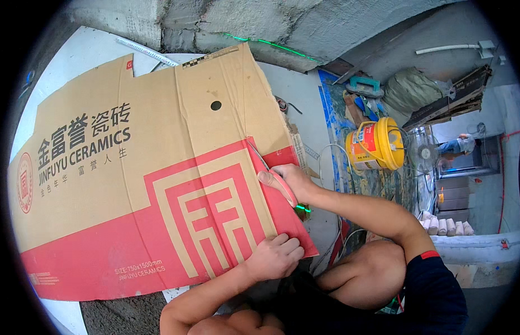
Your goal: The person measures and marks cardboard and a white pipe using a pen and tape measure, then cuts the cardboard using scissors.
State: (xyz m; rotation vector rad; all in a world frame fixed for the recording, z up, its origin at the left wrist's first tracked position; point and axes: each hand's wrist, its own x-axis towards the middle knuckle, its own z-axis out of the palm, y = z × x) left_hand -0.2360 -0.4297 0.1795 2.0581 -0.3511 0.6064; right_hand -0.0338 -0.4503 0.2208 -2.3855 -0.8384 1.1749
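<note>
A large cardboard sheet (153, 117), brown with red printed areas, spreads in front of me and over light tiles. My right hand (290, 183) is closed around red-handled scissors (283, 188) at the sheet's right side. One blade lies over the cardboard, pointing up and left; the other is not visible. Closer to me, my left hand (275, 257) is curled into a fist on the red lower right part of the sheet, gripping it near the edge. Its fingertips are hidden.
A yellow bucket (377, 144) stands to the right, near a teal-handled tool (365, 87). Past the sheet's right edge sits a tape measure (281, 105). A metal ruler (145, 51) lies at the far left. Grey mortar (126, 316) shows at the near left. Another person (460, 146) is in the background.
</note>
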